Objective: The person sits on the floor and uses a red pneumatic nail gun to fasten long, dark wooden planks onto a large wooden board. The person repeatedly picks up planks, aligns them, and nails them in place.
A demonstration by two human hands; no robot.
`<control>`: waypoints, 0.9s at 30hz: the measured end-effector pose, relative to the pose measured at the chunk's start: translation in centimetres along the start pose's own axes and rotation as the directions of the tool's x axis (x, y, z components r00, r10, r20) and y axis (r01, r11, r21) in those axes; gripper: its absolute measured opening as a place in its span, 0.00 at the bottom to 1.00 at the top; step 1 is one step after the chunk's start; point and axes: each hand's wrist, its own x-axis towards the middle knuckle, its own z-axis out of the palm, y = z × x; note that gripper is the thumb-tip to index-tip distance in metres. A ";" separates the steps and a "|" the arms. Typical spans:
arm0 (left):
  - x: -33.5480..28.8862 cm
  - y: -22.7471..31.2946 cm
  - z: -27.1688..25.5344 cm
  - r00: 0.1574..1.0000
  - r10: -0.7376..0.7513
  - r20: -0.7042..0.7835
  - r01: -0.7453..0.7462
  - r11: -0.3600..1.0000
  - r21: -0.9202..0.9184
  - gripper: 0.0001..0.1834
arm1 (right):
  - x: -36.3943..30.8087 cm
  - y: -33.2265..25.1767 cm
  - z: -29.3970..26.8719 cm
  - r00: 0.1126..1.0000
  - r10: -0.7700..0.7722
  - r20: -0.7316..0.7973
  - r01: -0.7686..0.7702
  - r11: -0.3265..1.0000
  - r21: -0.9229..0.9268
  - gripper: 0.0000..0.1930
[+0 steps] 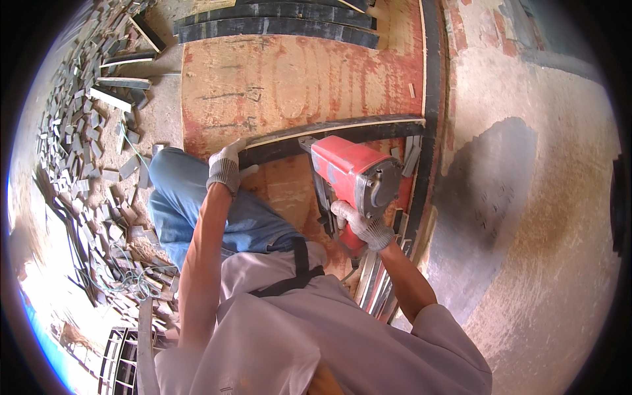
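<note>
My right hand (359, 224), in a knitted glove, is wrapped round the grip of a red nail gun (345, 161). The gun's nose rests by the upper edge of a black-faced wooden strip (280, 150), which lies across the plywood board. At the left end of that strip is my gloved left hand (225, 163), its fingers closed on it. The strip's right end meets a long black strip (431, 85) running along the board's right side. A pale wood edge shows along the strip's top.
The stained plywood board (296, 72) lies under the work, with several black strips (280, 27) stacked at its far end. Many small wood offcuts (85, 158) litter the floor at left. More thin strips (376, 283) lie near my right forearm. A worn wall (520, 197) stands at right.
</note>
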 end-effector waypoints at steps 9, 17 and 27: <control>-0.5 -0.4 -0.6 0.928 0.357 0.102 -0.344 0.719 0.604 0.36 | -0.4 0.9 0.4 0.999 -0.012 0.029 0.011 1.000 0.011 0.07; -2.5 1.9 0.5 0.971 0.207 0.119 -0.238 0.790 0.565 0.36 | 0.2 2.8 1.4 0.983 -0.139 0.119 0.171 0.930 -0.326 0.10; -1.5 0.5 1.2 0.972 0.214 0.097 -0.232 0.815 0.531 0.38 | -0.1 5.9 1.6 0.971 -0.123 0.202 0.200 0.886 -0.418 0.15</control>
